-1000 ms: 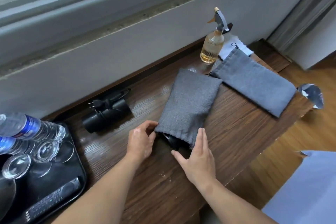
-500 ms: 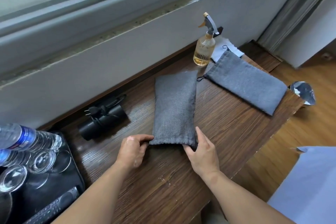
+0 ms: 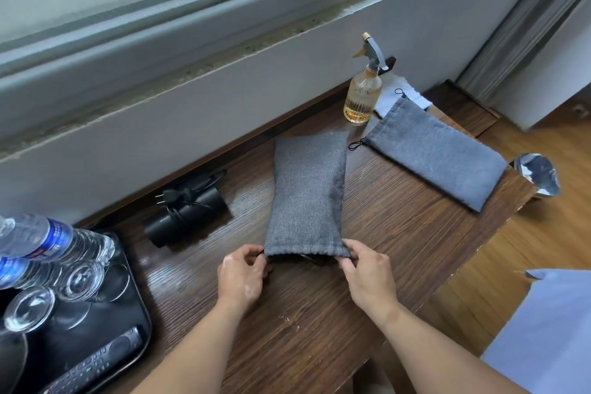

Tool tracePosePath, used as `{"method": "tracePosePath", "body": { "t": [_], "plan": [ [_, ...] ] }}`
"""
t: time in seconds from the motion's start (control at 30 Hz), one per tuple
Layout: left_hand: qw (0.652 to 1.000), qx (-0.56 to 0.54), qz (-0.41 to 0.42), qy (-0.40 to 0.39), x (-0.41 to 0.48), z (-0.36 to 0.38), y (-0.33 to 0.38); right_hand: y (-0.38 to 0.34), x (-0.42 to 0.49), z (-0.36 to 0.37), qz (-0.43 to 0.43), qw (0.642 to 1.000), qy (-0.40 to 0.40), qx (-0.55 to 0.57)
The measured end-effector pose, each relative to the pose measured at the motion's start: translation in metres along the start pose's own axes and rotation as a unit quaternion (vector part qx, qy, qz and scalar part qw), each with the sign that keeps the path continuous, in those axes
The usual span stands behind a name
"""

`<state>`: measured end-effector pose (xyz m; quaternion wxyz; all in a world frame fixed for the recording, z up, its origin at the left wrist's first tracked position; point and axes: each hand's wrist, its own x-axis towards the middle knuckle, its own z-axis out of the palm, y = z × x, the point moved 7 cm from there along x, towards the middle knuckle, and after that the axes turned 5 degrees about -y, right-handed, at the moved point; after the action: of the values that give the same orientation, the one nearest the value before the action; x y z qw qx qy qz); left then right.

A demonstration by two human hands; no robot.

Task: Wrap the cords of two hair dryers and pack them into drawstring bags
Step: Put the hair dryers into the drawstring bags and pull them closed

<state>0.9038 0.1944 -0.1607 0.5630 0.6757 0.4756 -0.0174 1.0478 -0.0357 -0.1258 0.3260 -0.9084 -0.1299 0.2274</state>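
1. Your left hand (image 3: 243, 275) and right hand (image 3: 367, 275) each have a closed grip, pinching a corner of the filled bag (image 3: 307, 198) at its near mouth.
2. That bag lies lengthwise on the table (image 3: 319, 323). It is soft cloth over what is likely a hard, weighty dryer, so pull its cords, not the cloth.
3. Behind left, the second hair dryer (image 3: 188, 216), cord wrapped, looks rigid: take its barrel.
4. Far right, the empty bag (image 3: 438, 153) lies limp; lift it by the hem.
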Motion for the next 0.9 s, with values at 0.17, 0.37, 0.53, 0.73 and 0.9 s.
{"method": "tracePosePath", "body": {
  "t": [0.17, 0.37, 0.53, 0.73, 0.9],
  "plan": [
    [1.0, 0.009, 0.019, -0.017, -0.004, -0.005, 0.003, 0.003, -0.001, -0.01, 0.005, 1.0, 0.013, -0.011],
    [0.998, -0.034, 0.05, -0.026, -0.007, -0.017, 0.016, -0.01, -0.001, -0.029, -0.02, 1.0, 0.015, -0.001],
    [0.992, -0.106, 0.072, -0.015, -0.023, -0.028, 0.036, -0.028, -0.003, -0.052, -0.032, 0.999, 0.025, 0.02],
    [0.977, -0.185, 0.104, -0.022, -0.048, -0.025, 0.07, -0.049, -0.007, -0.061, -0.041, 0.998, 0.007, 0.039],
    [0.978, -0.18, 0.099, -0.023, -0.051, -0.03, 0.075, -0.046, -0.007, -0.063, -0.034, 0.998, -0.012, 0.044]
  ]
}}
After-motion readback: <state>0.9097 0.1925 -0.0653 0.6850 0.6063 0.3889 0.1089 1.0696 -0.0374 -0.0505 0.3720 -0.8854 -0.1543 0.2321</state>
